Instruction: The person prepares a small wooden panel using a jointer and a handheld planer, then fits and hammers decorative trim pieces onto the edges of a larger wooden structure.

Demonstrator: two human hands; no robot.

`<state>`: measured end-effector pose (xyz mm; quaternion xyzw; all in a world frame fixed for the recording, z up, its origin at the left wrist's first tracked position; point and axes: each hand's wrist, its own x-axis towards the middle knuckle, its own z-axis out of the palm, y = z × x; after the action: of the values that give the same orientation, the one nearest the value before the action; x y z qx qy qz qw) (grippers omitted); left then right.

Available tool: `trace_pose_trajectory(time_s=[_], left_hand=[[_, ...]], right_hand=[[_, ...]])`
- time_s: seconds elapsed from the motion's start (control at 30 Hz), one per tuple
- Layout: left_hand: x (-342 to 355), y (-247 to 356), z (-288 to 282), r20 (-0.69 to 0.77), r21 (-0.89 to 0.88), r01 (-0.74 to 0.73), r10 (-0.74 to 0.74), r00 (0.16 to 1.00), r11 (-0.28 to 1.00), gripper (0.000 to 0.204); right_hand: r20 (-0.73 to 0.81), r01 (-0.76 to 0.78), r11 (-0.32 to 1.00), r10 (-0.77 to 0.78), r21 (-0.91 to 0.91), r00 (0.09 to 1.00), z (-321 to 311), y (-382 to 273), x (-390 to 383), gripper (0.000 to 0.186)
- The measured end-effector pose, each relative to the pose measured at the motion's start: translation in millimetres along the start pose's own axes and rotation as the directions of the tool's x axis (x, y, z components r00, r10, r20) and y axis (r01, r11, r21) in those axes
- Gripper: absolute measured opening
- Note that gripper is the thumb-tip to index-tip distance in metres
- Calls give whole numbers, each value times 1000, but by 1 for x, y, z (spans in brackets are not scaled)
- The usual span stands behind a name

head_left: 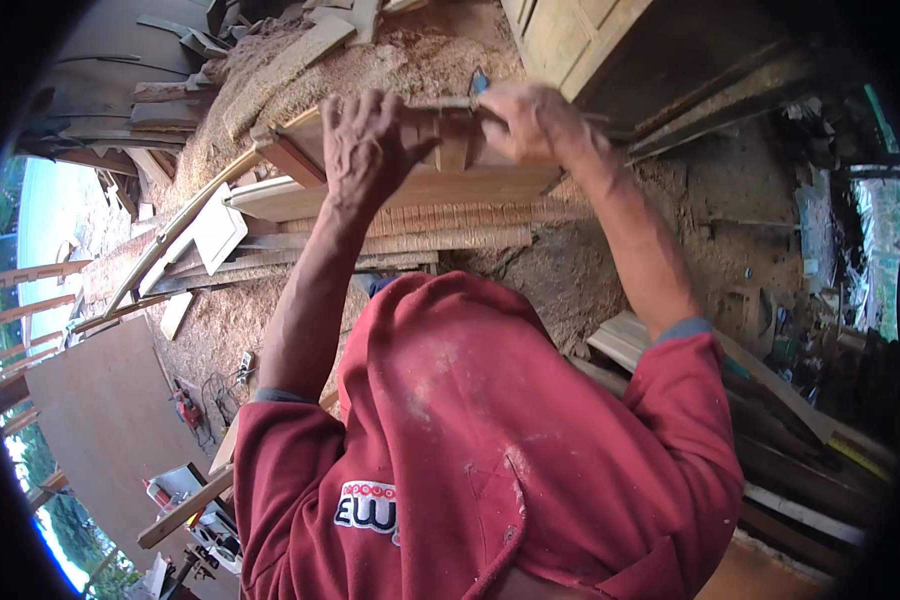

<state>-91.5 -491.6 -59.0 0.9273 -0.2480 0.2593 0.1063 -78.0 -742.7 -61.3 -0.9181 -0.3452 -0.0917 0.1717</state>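
Observation:
A pale wooden piece with a long curved board, cross pieces and a reddish-brown end block lies across the far part of the view. My left hand grips its far rail, fingers bent over the edge and thumb pointing right. Farther right, my right hand is at the same rail, near a short upright cross piece. Motion blurs its fingers, and whether they hold anything is unclear. Just past its fingertips shows a small blue item, too small to name.
Wood shavings cover the floor around the piece. Long boards lie below it. A panelled wooden door or cabinet stands far right. At left are a plywood sheet and a red corded power tool. More planks lie at right.

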Motion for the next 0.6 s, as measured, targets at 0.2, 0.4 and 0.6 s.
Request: trace_pose_trajectory(time_s=[0.2, 0.4, 0.6], left_hand=[[37, 0, -18, 488, -276, -2, 142, 861, 961, 41], [-1, 22, -44, 411, -345, 21, 131, 902, 938, 34], [-2, 25, -38, 406, -341, -13, 160, 900, 940, 29]], right_hand=[[-47, -39, 988, 32, -152, 998, -5, -22, -10, 26], [-39, 18, 993, -23, -120, 999, -18, -56, -39, 24], [-334, -499, 862, 499, 95, 799, -61, 33, -131, 15]])
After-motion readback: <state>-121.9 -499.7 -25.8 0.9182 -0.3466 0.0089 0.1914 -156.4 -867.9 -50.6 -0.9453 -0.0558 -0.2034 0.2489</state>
